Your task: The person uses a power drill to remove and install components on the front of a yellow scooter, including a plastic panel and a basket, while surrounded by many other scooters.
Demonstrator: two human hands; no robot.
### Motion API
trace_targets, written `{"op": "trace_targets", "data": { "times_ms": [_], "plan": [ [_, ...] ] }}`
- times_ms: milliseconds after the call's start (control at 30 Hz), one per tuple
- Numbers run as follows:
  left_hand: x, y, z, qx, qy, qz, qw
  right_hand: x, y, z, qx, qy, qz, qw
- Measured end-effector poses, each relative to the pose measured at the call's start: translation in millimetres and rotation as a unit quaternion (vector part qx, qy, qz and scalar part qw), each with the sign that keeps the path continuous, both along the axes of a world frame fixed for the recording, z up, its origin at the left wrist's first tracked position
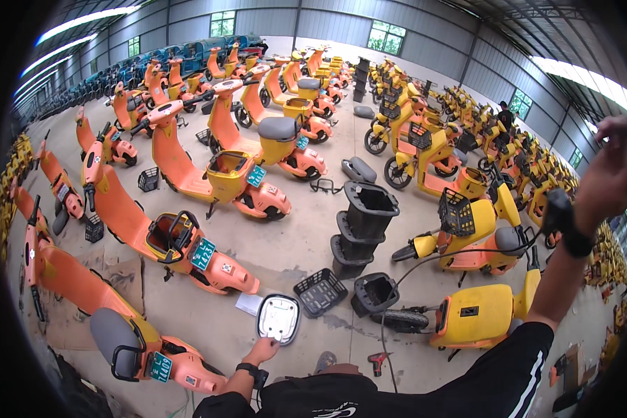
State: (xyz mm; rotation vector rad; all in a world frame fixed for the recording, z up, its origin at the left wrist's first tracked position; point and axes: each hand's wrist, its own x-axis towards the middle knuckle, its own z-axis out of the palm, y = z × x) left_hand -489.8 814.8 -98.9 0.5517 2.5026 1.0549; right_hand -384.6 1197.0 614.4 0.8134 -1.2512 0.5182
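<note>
A rounded panel point(279, 310), white inside with a black rim, is at the lower middle; it looks like the underside of a scooter seat. My left hand point(263, 350) is closed on its near edge, fingers pinched at the rim. My right hand point(609, 157) is raised far out to the right, its fingers curled; whatever they hold, if anything, I cannot make out. A dark band and a small dark block point(557, 211) are at that wrist. Beside the panel lie a pale sheet point(249, 303) and a black plastic basket point(320, 292).
Orange scooters point(177, 240) stand in rows on the left, yellow ones point(472, 313) on the right. Black bins point(369, 209) are stacked ahead, with another black bin point(375, 292) nearer. A red-and-black power drill point(377, 362) lies by my feet; a black cable point(397, 279) curves up rightward.
</note>
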Motion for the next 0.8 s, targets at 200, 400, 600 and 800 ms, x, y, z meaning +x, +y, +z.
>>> {"op": "trace_targets", "data": {
  "times_ms": [200, 400, 600, 800],
  "plan": [
    [82, -122, -33, -0.147, -0.308, 0.256, 0.905, -74, -47, -234, 0.365, -0.369, -0.078, 0.851],
    [152, -191, -51, -0.085, -0.356, 0.395, 0.843, -66, -62, -283, 0.317, -0.487, 0.004, 0.814],
    [177, -194, -68, -0.027, -0.365, 0.399, 0.841, -58, -72, -314, 0.284, -0.553, -0.013, 0.783],
    [169, -187, -118, 0.125, -0.415, 0.347, 0.832, -38, -80, -356, 0.272, -0.614, -0.01, 0.741]
  ]
}}
